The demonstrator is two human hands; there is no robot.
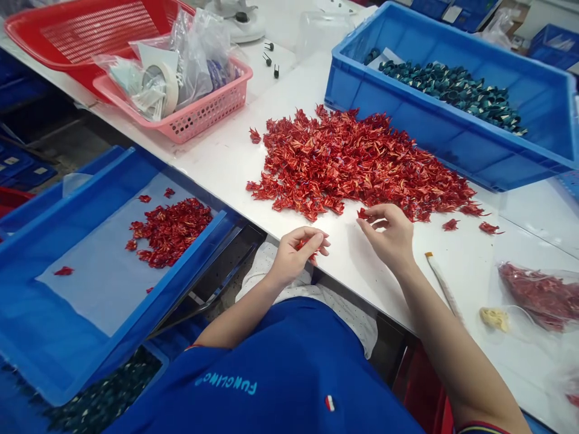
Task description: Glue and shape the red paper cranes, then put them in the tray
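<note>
A wide heap of small red spiky pieces point(362, 160) covers the middle of the white table point(217, 160). My right hand point(389, 236) is at the heap's near edge, thumb and forefinger pinched on one red spiky piece point(362, 214). Close to the table's front edge, my left hand point(296, 253) is curled around one or more red spiky pieces, partly hidden by the fingers. To the left, a blue tray point(104, 253) lined with a white sheet holds a smaller pile of red pieces point(174, 232).
A large blue bin point(434, 36) with dark green pieces point(452, 90) stands behind the heap. At back left are a pink basket point(208, 114) with tape and bags, and a red basket point(40, 36). A brush point(443, 283) and a bag of red pieces point(543, 295) lie right.
</note>
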